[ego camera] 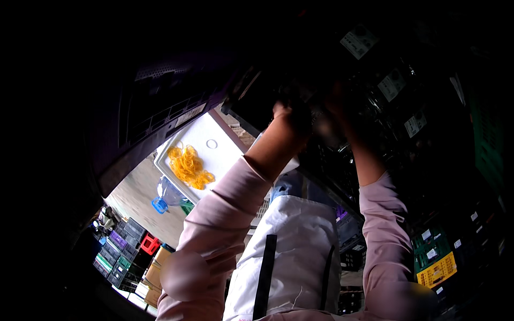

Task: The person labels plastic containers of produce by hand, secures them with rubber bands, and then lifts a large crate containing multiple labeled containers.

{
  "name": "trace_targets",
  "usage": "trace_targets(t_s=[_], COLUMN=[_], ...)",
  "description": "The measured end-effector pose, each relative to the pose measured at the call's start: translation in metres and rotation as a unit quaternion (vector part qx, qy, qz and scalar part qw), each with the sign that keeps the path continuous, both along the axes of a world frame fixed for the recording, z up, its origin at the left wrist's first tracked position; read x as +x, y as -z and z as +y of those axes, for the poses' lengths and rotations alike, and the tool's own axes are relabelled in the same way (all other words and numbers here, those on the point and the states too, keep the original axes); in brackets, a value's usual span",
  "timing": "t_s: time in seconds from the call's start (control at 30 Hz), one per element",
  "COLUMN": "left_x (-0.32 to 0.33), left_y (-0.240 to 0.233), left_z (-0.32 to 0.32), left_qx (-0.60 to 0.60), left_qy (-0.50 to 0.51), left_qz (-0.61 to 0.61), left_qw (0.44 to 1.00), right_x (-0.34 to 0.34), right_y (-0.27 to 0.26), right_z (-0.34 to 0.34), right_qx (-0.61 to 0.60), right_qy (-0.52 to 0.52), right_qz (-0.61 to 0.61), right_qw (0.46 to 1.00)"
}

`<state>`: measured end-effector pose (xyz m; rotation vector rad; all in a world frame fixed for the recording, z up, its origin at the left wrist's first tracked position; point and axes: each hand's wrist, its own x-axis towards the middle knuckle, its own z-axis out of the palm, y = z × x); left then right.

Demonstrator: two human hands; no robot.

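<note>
My left hand (291, 114) reaches into deep shadow near a black plastic crate (251, 124), its fingers mostly lost in the dark. Close to it on the right, my right hand (337, 102) is darker still. What either hand holds or touches cannot be made out. Right of my hands sit shiny clear plastic packs bearing white printed labels (391, 84), in a row in the shadow. Left of my left forearm, a white tray or lid (229, 138) carries a heap of yellow rubber bands (188, 168) and a single pale ring (211, 143).
A dark purple plastic crate (136, 156) rises at the left. A clear plastic bottle with a blue cap (160, 204) is below the white tray. Stacked crates (120, 248), a red crate (150, 244) and cardboard boxes (154, 277) stand lower left; a yellow crate (437, 269) is lower right.
</note>
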<state>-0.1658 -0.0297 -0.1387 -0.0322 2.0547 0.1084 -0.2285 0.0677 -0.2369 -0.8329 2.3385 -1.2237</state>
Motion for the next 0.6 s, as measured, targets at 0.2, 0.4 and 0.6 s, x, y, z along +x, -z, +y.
trace_targets(t_s=[0.2,0.4,0.6], left_x=[0.001,0.011,0.016], left_y=[0.006,0.009,-0.032], left_z=[0.005,-0.002,0.000], left_qx=[-0.002,0.015,0.127], left_qy=[-0.024,-0.062,-0.206], left_qz=[-0.025,-0.011,0.206], left_qw=[0.999,0.998,0.948], right_x=[0.007,0.005,-0.002], right_y=[0.006,-0.004,0.022], right_z=[0.003,-0.007,0.013], right_qx=[-0.043,0.018,-0.001], right_qy=[0.022,0.100,0.000], right_qz=[0.043,0.134,0.048], right_qw=[0.998,0.986,0.999])
